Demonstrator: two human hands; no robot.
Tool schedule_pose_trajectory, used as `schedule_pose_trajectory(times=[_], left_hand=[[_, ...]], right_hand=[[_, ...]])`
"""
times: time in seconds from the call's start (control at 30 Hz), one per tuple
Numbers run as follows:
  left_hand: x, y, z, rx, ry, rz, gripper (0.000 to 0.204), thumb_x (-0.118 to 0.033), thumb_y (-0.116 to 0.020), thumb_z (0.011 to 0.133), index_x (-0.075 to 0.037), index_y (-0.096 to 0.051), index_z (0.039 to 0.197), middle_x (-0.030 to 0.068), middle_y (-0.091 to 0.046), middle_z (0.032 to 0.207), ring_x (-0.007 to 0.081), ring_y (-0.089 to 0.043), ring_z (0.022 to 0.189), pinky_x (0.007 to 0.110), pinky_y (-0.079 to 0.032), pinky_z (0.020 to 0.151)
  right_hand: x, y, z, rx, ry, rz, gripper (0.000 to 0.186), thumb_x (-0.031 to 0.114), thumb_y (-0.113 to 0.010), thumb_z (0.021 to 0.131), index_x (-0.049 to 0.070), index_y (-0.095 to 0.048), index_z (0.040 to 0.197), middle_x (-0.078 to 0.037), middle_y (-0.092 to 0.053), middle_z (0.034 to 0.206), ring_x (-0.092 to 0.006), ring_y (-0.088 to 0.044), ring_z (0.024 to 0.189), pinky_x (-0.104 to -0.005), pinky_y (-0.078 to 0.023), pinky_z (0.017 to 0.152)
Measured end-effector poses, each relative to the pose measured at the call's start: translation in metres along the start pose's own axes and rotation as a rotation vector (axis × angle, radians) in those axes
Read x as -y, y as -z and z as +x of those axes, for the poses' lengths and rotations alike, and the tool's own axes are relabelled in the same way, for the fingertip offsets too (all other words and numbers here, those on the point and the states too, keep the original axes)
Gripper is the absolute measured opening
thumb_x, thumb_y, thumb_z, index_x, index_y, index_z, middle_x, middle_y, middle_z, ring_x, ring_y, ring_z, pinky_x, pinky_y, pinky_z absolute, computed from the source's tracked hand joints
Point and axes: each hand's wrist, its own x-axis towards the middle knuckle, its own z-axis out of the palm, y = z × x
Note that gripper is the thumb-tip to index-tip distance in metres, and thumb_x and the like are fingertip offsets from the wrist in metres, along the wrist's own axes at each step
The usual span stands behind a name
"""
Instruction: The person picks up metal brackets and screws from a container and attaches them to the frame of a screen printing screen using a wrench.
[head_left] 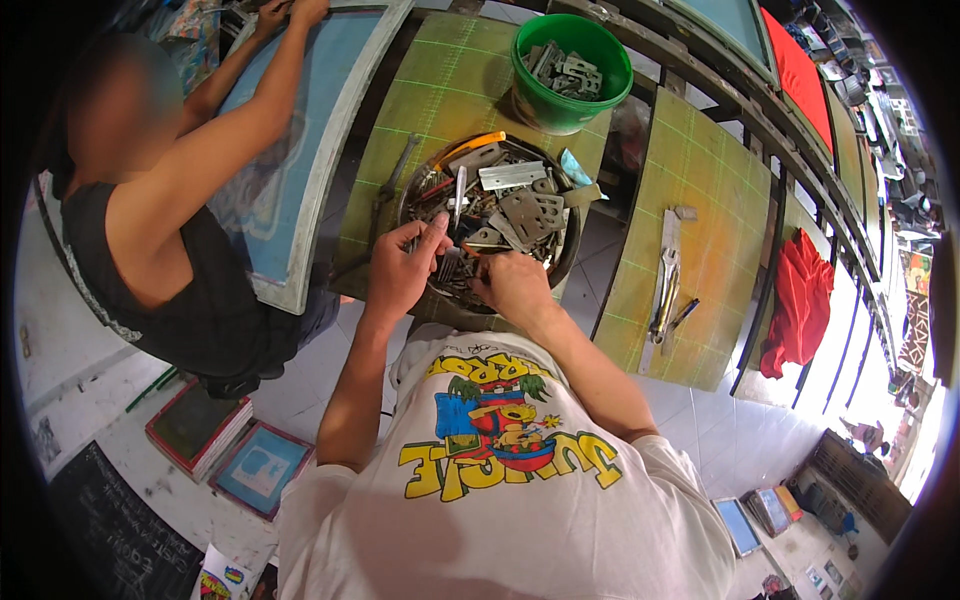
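Note:
A round, dark-rimmed basin (577, 225) full of loose metal parts sits on the green-yellow board in front of me. Over its near left part is my left hand (405, 262), thumb raised and fingers curled together; what they pinch, if anything, is too small to name. A slim shiny metal piece (460, 190) stands up close by that thumb. My right hand (514, 284) reaches into the near side of the basin with its fingers bent closed, their tips partly hidden among the parts. Perforated metal plates (530, 215) and a pale flat bracket (511, 176) lie on the heap.
A green bucket (560, 110) of metal brackets stands beyond the basin. To its left lies a wrench (402, 165). At the left, another person (190, 260) leans over a framed screen (300, 240). The right-hand board (715, 200) bears metal tools and a pen; red cloth (800, 305) hangs farther right.

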Motion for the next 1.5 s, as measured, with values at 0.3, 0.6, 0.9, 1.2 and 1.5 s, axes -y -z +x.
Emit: schedule_pose_trajectory(times=[0.3,0.6,0.9,1.2,1.5], left_hand=[[0.016,0.005,-0.007,0.001,-0.024,-0.041,0.032,-0.033,-0.068,0.101,-0.001,-0.076,0.100,0.0004,-0.064,0.076,0.0059,-0.055,0.063,0.026,-0.044,0.056],[0.019,0.035,-0.013,-0.084,0.089,-0.377,0.033,-0.032,-0.067,0.102,-0.001,-0.075,0.113,-0.0007,-0.059,0.079,0.0034,-0.050,0.063,0.020,-0.036,0.053],[0.026,0.026,-0.020,-0.059,0.124,-0.393,0.033,-0.030,-0.065,0.103,0.000,-0.074,0.115,-0.0002,-0.059,0.080,0.0038,-0.049,0.063,0.021,-0.035,0.053],[0.025,0.029,-0.022,-0.103,0.132,-0.411,0.032,-0.029,-0.067,0.103,-0.001,-0.074,0.115,-0.0006,-0.059,0.080,0.0036,-0.049,0.062,0.021,-0.035,0.052],[0.027,0.025,-0.023,-0.106,0.148,-0.418,0.032,-0.030,-0.067,0.103,-0.001,-0.074,0.114,-0.0005,-0.058,0.079,0.0037,-0.048,0.062,0.021,-0.034,0.052]], right_hand=[[0.000,0.011,-0.005,-0.226,-0.085,0.313,0.026,0.026,-0.072,0.082,0.000,-0.072,0.087,-0.019,-0.073,0.082,-0.0344,-0.073,0.079,-0.0411,-0.058,0.073],[-0.043,0.024,-0.006,-0.112,-0.236,1.301,0.015,0.010,-0.051,0.098,0.000,-0.063,0.099,-0.003,-0.065,0.082,-0.0153,-0.064,0.074,-0.0302,-0.051,0.073],[-0.010,0.031,-0.009,-0.037,0.108,0.167,0.020,0.022,-0.069,0.089,0.005,-0.071,0.099,-0.022,-0.072,0.086,-0.0416,-0.070,0.085,-0.0503,-0.055,0.081],[0.001,0.005,0.001,-0.076,0.053,0.007,0.028,0.027,-0.071,0.089,0.004,-0.074,0.104,-0.022,-0.072,0.084,-0.0389,-0.072,0.081,-0.0480,-0.058,0.076],[0.010,-0.002,-0.001,-0.194,0.053,0.051,0.031,0.030,-0.076,0.086,0.006,-0.073,0.105,-0.018,-0.072,0.082,-0.0371,-0.072,0.078,-0.0459,-0.058,0.073]])
